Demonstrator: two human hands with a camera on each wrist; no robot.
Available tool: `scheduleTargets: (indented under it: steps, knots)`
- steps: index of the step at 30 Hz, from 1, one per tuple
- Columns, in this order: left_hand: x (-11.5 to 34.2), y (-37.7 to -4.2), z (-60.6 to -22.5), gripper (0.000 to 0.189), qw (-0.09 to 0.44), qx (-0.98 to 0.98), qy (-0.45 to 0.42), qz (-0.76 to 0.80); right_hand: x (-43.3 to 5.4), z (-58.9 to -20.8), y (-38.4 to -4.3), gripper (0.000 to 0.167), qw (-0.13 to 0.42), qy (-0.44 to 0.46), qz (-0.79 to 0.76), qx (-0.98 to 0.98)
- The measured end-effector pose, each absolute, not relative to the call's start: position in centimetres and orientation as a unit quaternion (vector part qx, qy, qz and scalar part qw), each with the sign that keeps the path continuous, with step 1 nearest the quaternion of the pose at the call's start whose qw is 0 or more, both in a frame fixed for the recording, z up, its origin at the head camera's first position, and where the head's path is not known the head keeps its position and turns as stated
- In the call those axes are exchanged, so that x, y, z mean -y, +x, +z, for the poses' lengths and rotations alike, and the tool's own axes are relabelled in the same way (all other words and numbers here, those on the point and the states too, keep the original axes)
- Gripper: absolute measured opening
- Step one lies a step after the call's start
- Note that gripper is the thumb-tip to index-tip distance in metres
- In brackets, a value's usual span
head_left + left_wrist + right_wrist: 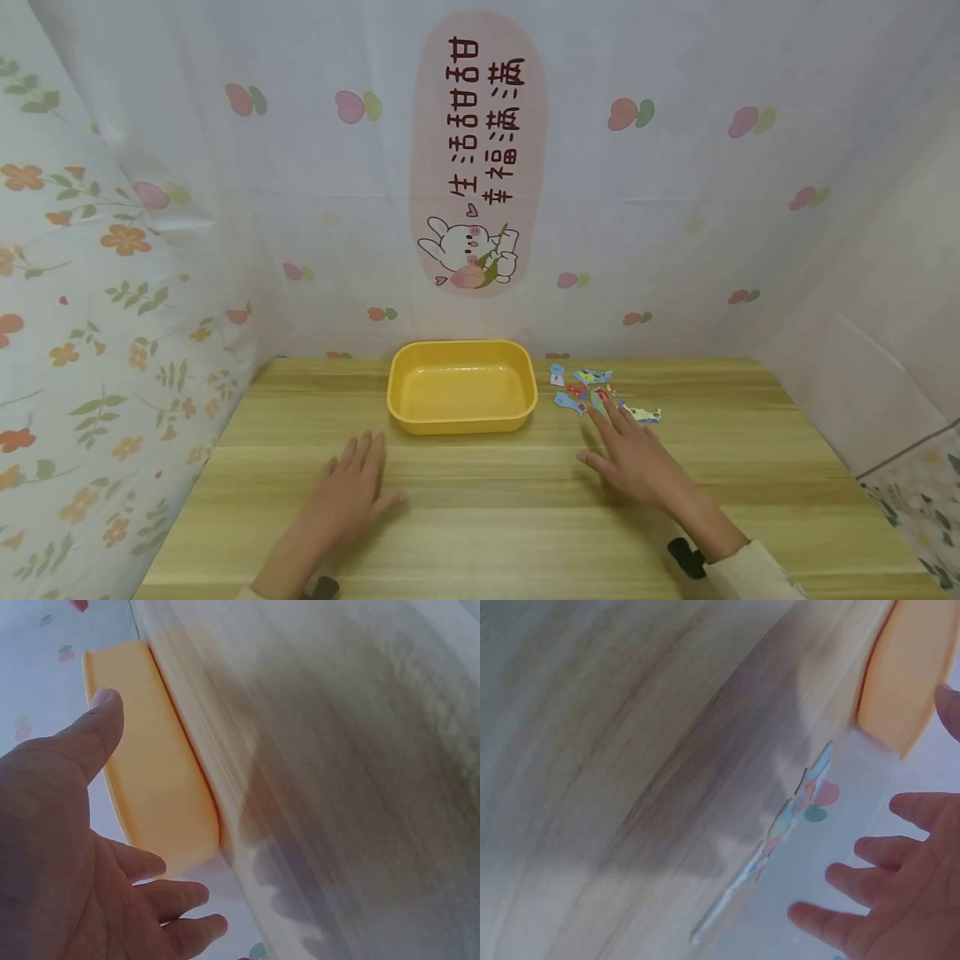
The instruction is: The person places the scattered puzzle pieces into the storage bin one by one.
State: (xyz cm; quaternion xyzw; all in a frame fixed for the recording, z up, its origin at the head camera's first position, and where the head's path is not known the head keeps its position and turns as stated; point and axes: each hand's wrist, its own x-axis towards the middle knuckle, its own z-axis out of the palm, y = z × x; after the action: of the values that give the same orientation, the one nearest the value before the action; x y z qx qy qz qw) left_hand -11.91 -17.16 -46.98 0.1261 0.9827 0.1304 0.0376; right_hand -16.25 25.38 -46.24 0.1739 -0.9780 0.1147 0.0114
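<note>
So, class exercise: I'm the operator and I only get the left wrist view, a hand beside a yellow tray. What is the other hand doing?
Observer: The right hand lies flat with fingers straight, its fingertips at a cluster of small colourful puzzle pieces.
Operator: Where are those pieces relative to the tray?
Observer: On the wooden table, just to the right of the yellow tray, outside it.
Operator: Is anything in the tray?
Observer: In the head view, its floor shows no pieces.
Operator: And is my left hand touching the tray?
Observer: No, the left hand rests on the table nearer the person, apart from it.
</note>
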Motion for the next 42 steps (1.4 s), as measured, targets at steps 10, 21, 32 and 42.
scheduleTargets:
  steps: [10, 21, 32, 42]
  knots:
    - [18.0, -13.7, -47.4, 0.086, -0.011, -0.986, 0.111, 0.121, -25.8, -46.8, -18.4, 0.073, 0.011, 0.178, 0.137, 0.974]
    - [18.2, -16.1, -47.5, 0.085, -0.01, -0.984, 0.082, 0.155, -25.8, -46.9, -21.3, 0.071, -0.004, 0.157, 0.157, 0.975]
    - [18.2, -18.5, -46.7, 0.082, -0.024, -0.973, 0.071, 0.219, -25.2, -46.3, -24.1, 0.071, -0.011, 0.148, 0.179, 0.972]
    - [18.9, -20.2, -44.5, 0.085, 0.005, -0.96, 0.047, 0.275, -24.2, -45.7, -26.0, 0.076, -0.071, 0.096, 0.315, 0.941]
